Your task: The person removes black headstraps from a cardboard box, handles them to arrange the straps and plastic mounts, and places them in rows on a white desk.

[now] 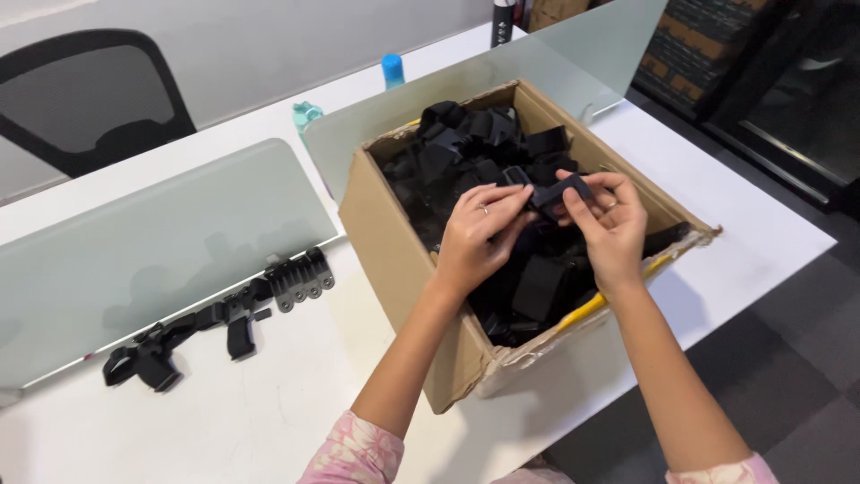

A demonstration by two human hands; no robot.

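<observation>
An open cardboard box (387,244) sits on the white table, filled with several black straps and plastic parts (466,143). Both hands hover over the box's middle. My left hand (479,235) and my right hand (611,226) together pinch one black strap piece (557,191), each holding an end of it. A ring shows on each hand.
A row of black strap assemblies (219,321) lies on the white table (269,412) left of the box. Frosted glass dividers (152,242) stand behind. A blue-capped bottle (392,70) and a teal bottle (306,115) stand beyond. A black chair (90,99) is far left.
</observation>
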